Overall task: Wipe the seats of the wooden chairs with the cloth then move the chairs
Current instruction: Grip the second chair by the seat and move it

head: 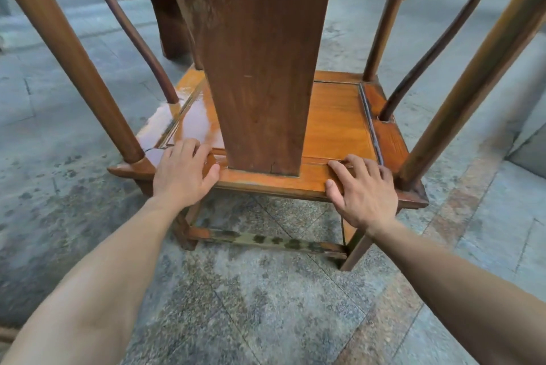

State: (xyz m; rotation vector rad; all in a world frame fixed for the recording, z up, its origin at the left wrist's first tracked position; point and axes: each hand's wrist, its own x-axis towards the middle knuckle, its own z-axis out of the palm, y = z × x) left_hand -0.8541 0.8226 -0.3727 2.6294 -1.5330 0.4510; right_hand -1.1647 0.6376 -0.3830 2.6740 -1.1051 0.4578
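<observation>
**Both hands on back edge of chair seat**

Left hand and right hand lie on rear seat rail, fingers spread and relaxed, nothing gripped, either side of back splat. Wooden chair stands on stone floor; seat glossy at left. Another chair stands beyond.

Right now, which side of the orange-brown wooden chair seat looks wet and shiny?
The left part of the orange-brown wooden chair seat, beyond the left hand, shows glossy wet reflections. The part beyond the right hand looks matte and dry.
</observation>
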